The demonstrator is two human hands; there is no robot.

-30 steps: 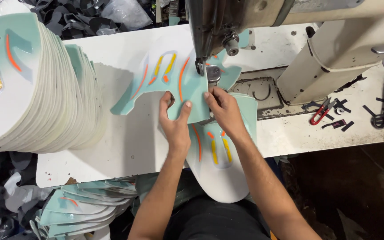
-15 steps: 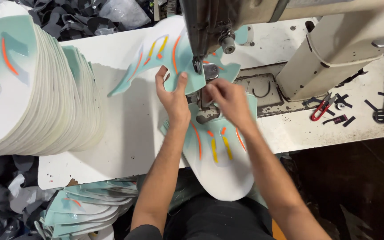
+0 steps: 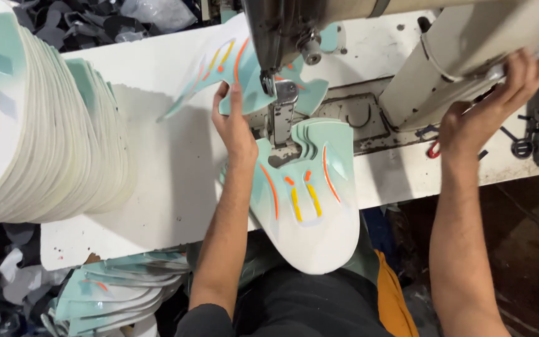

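A: Left hand [image 3: 235,128] — what was it doing?
B: Lay flat, fingers spread, pressing the mint-green shoe piece [image 3: 232,68] on the table just left of the sewing machine's needle post [image 3: 282,112]; nothing gripped, only held down

A: And the right hand [image 3: 488,109]?
B: Well right of the needle post, fingers curled around the edge of the machine's cream body [image 3: 463,56]. Whether they closed on a wheel or only the casing, could not tell

A: Other pieces near the needle post?
B: A stack of like pieces with orange and yellow stripes [image 3: 310,200] hung off the white table [image 3: 157,187] below it. A tall pile of cut pieces [image 3: 45,137] stood far left of it; scissors [image 3: 531,143] lay far right
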